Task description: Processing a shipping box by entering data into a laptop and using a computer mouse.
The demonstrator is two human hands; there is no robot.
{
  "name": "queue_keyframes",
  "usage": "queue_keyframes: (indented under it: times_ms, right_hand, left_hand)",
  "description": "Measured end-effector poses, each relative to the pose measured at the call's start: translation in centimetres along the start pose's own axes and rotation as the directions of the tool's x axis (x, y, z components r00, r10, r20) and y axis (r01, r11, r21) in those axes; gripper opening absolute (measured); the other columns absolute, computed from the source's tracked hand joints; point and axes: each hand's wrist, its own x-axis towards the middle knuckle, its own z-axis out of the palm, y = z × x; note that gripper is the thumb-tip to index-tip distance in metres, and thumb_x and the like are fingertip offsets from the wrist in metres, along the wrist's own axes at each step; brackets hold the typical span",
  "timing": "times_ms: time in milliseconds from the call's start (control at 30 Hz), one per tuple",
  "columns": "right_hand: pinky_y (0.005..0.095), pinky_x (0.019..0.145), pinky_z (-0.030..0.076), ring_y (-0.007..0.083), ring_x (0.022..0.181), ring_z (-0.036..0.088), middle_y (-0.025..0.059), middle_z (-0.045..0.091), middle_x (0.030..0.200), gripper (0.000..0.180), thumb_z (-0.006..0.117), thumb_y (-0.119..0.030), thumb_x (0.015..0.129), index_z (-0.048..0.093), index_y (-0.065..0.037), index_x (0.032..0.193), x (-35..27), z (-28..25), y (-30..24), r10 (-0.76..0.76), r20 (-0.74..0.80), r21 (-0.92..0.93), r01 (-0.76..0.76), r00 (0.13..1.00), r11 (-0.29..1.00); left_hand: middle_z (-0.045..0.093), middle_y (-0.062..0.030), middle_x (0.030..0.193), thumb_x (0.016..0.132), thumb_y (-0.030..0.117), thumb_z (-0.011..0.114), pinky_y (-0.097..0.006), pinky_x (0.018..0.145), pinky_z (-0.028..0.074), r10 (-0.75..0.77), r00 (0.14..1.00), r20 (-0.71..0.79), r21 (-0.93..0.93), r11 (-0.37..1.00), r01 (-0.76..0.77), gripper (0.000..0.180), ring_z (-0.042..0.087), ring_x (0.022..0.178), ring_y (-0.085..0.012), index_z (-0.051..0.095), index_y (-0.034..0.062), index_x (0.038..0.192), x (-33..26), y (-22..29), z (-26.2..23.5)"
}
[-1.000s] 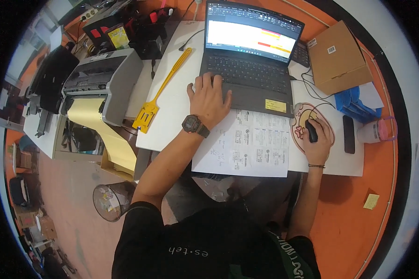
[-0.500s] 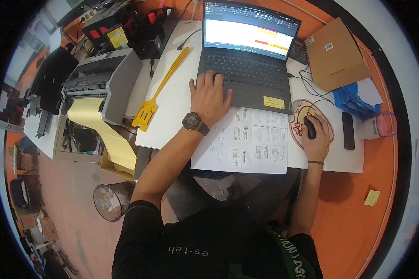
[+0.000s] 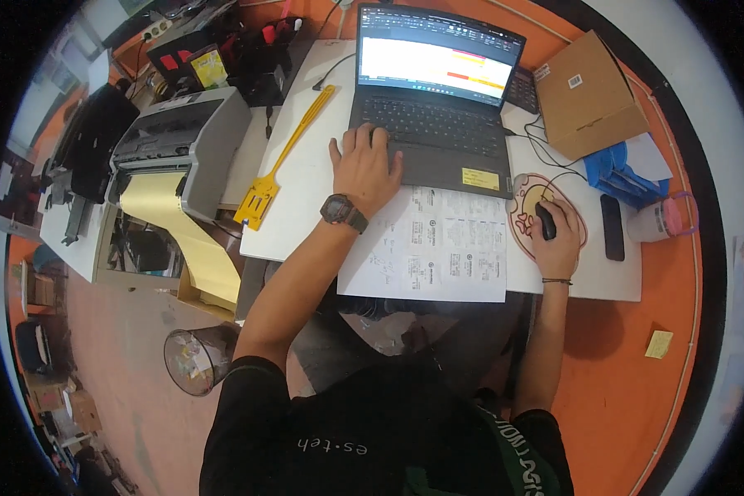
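A dark laptop (image 3: 428, 165) stands unfolded on the white desk, its screen showing a table with red and yellow rows. My left hand (image 3: 364, 175) rests at the keyboard's lower left corner, fingers stretched out over the keys, with a dark watch on the wrist. My right hand (image 3: 560, 250) lies over a black mouse (image 3: 545, 223), fingers wrapped round its sides. Beneath the mouse is a round patterned mouse pad (image 3: 522, 201). Printed sheets with handwriting (image 3: 455, 256) lie between my arms, their far edge meeting the laptop's front.
Right of the mouse pad are a black phone (image 3: 612, 228), a pink-lidded cup (image 3: 657, 221), a blue folded object (image 3: 624, 178) and a cardboard box (image 3: 591, 103). Leftward lie a yellow fly swatter (image 3: 285, 153), a printer (image 3: 182, 136) with yellow paper, and a wire waste basket (image 3: 194, 364).
The whole view has shifted slightly, moving the laptop and the things on the right a little leftward. Both hands keep their places on the keyboard and the mouse.
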Motion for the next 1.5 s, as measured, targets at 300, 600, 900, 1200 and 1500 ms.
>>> queue_keyframes:
  times_ms: [300, 600, 900, 1200, 1500]
  right_hand:
    - [0.0485, 0.115, 0.055, 0.0406, 0.127, 0.069, 0.0173, 0.074, 0.136, 0.037, 0.083, -0.012, 0.092, 0.081, -0.008, 0.129, 1.4, -0.6, -3.4, -0.157, -0.127, -0.103, 0.145, 0.979, 0.984]
    - [0.0480, 0.109, 0.057, 0.0395, 0.126, 0.068, 0.0172, 0.075, 0.130, 0.029, 0.079, -0.020, 0.101, 0.081, -0.005, 0.126, 7.8, 7.9, -9.4, -0.170, 0.162, 0.227, 0.130, 0.972, 0.965]
    - [0.0482, 0.108, 0.057, 0.0401, 0.125, 0.067, 0.0166, 0.075, 0.128, 0.028, 0.080, -0.019, 0.101, 0.081, -0.003, 0.124, 7.3, 8.8, -8.6, -0.187, 0.076, 0.137, 0.176, 0.979, 0.975]
    - [0.0478, 0.113, 0.055, 0.0406, 0.129, 0.067, 0.0200, 0.073, 0.137, 0.031, 0.076, -0.018, 0.104, 0.078, -0.002, 0.131, 8.0, 7.6, -8.5, -0.142, 0.186, 0.086, 0.128, 0.972, 0.988]
    - [0.0495, 0.118, 0.052, 0.0409, 0.135, 0.065, 0.0196, 0.074, 0.139, 0.034, 0.077, -0.020, 0.105, 0.077, -0.002, 0.134, 7.5, 7.9, -8.9, -0.160, 0.185, 0.144, 0.134, 0.970, 0.980]
  left_hand:
    - [0.068, -0.0170, 0.142, 0.104, 0.029, 0.074, -0.068, 0.120, 0.043, 0.020, 0.998, -0.057, -0.013, 1.000, -0.021, 0.035, 0.060, 0.135, -0.0412, 0.069, 0.0079, 0.131, 0.2, -0.1, 0.4]
    - [0.076, -0.0200, 0.122, 0.104, 0.029, 0.075, -0.054, 0.104, 0.055, 0.019, 0.999, 0.029, -0.083, 0.996, -0.017, 0.031, 0.069, 0.117, -0.0418, 0.071, 0.0038, 0.123, 3.7, -0.5, -1.1]
    - [0.074, -0.0118, 0.110, 0.105, 0.034, 0.072, -0.052, 0.095, 0.056, 0.036, 0.999, 0.008, 0.157, 0.987, -0.037, 0.030, 0.073, 0.106, -0.0356, 0.071, 0.0083, 0.121, 3.7, 1.1, -1.5]
    - [0.066, -0.0172, 0.122, 0.106, 0.038, 0.071, -0.062, 0.107, 0.049, -0.002, 0.999, 0.051, 0.155, 0.988, -0.006, 0.041, 0.064, 0.119, -0.0359, 0.068, 0.0017, 0.126, 2.1, 1.5, -1.4]
    - [0.063, -0.0219, 0.142, 0.107, 0.040, 0.070, -0.065, 0.117, 0.044, 0.008, 0.998, 0.070, 0.144, 0.989, -0.018, 0.049, 0.059, 0.134, -0.0405, 0.064, 0.0000, 0.136, 1.3, 1.7, -0.7]
